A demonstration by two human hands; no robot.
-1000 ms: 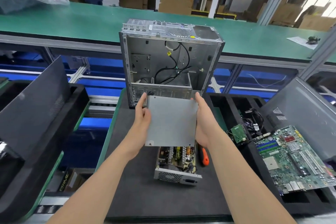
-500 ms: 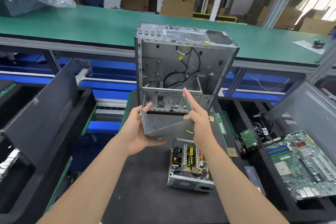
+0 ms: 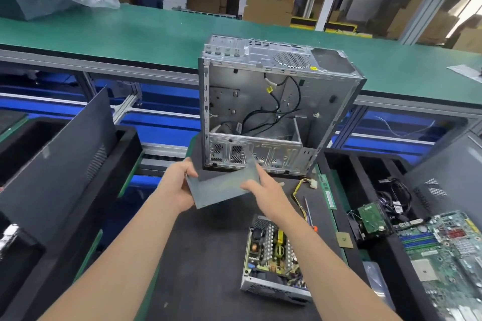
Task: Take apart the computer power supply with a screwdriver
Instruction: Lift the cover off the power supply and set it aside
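**Cover off and held in both hands**

The grey metal cover (image 3: pixel 221 186) hangs tilted in the air, one hand at each end. The left hand (image 3: pixel 178 185) has its fingers curled round the cover's left edge and lower corner. The right hand (image 3: pixel 264 186) pinches the right edge, thumb on the near face and fingers behind.

Just beyond the fingertips stands the gutted computer case (image 3: pixel 276 107), and the cover's upper edge crosses its lower grille in view; I can't tell whether they touch. Below the right wrist, well apart from the cover, the opened power supply (image 3: pixel 272 260) lies on the black mat (image 3: pixel 203 255) with its circuit board bare. Open mat stretches beneath the left-hand fingers.

To the right of the right-hand fingers trail loose wires (image 3: pixel 303 185), and the screwdriver (image 3: pixel 307 210) is half hidden by the forearm.
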